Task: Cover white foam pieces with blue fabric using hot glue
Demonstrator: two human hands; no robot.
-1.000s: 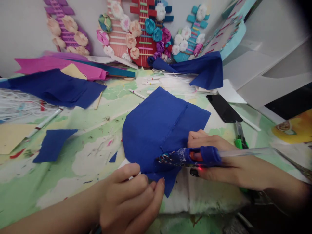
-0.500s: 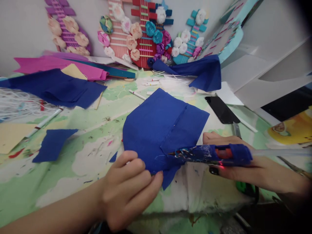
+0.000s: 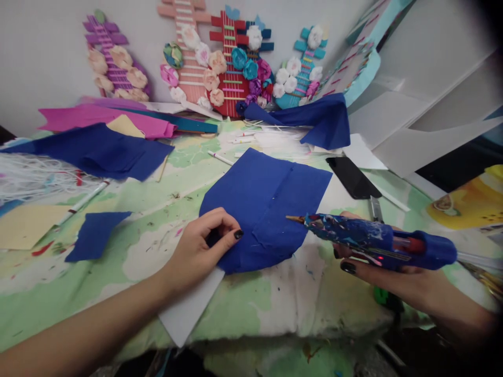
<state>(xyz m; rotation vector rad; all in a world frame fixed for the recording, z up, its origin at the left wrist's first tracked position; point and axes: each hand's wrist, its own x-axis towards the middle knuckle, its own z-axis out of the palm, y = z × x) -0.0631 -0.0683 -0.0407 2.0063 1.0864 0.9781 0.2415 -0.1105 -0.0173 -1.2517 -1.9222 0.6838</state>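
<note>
A rounded piece covered in blue crepe paper (image 3: 243, 191) lies on the table before me, with a seam across its right half. My left hand (image 3: 206, 241) is closed at its lower left edge, thumb and fingers pinched on the blue paper. My right hand (image 3: 416, 288) is wrapped round a blue hot glue gun (image 3: 353, 233), whose red light is lit. The gun's nozzle points left, over the right part of the covered piece. A white sheet (image 3: 192, 309) sticks out beneath my left wrist. The palm side of my right hand is hidden behind the gun.
A black phone (image 3: 353, 178) and a cutter (image 3: 376, 209) lie to the right. At left are a blue scrap (image 3: 94, 235), a marker (image 3: 86, 201) and folded blue paper (image 3: 118, 152). Several decorated guitar shapes, one of them red (image 3: 232, 84), lean on the wall.
The glue gun has drawn back to the right, off the blue paper. My left hand has moved up and turned, and the loose lower flap is now folded in.
</note>
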